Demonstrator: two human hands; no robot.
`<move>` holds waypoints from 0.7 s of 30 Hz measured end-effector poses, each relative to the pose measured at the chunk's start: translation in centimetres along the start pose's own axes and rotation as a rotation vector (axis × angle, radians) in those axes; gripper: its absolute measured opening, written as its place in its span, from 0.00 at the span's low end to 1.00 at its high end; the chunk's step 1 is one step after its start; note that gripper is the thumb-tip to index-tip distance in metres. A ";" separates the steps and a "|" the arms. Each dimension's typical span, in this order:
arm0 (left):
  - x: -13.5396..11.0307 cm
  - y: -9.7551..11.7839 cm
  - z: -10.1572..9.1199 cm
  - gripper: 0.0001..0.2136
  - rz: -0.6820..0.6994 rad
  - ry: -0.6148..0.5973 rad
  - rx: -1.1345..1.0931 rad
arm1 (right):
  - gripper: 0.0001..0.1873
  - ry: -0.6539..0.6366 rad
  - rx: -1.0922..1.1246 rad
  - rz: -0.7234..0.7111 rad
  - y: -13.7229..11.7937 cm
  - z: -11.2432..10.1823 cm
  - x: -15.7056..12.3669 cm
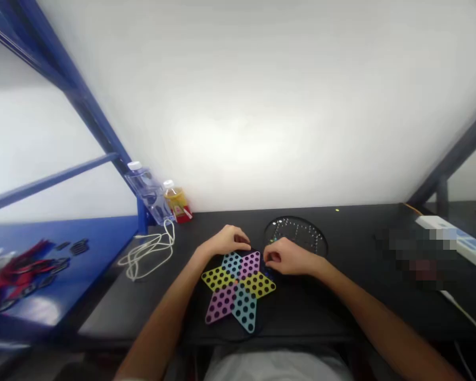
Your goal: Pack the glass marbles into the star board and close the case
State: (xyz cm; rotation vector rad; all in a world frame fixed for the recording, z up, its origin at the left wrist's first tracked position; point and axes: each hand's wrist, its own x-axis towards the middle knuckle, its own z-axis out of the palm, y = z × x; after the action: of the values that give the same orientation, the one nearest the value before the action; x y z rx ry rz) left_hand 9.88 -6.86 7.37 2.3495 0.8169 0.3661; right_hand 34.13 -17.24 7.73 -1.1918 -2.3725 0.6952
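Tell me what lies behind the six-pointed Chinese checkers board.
Behind the multicoloured star-shaped checkers board sits a round dark tray of small marbles. The right hand overlaps the tray's near edge, so whatever lies beneath that hand cannot be seen.

We look out from the person's head, tipped forward and down, close above the black table. The left hand, right hand and star board sit low of center, the wearer's shirt edges the bottom, and the wall fills the upper frame.
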 end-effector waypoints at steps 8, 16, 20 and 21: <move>-0.1 -2.2 0.0 0.15 -0.050 0.044 -0.056 | 0.10 -0.055 -0.254 -0.003 -1.3 1.3 0.2; -0.2 -3.3 -0.1 0.19 -0.099 0.054 -0.197 | 0.09 0.199 0.771 0.146 0.8 -0.2 0.5; -0.2 -4.0 -0.1 0.20 -0.131 0.079 -0.273 | 0.11 0.358 1.380 0.185 1.8 -1.2 0.7; -0.2 -4.2 0.0 0.20 -0.138 0.088 -0.278 | 0.12 0.360 1.424 0.192 1.8 -1.2 0.8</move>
State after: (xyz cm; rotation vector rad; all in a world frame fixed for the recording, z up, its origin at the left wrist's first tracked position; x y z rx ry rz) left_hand 7.81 -4.39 4.75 2.0205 0.9020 0.4936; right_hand 35.44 -15.33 7.68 -0.7155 -0.9385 1.6181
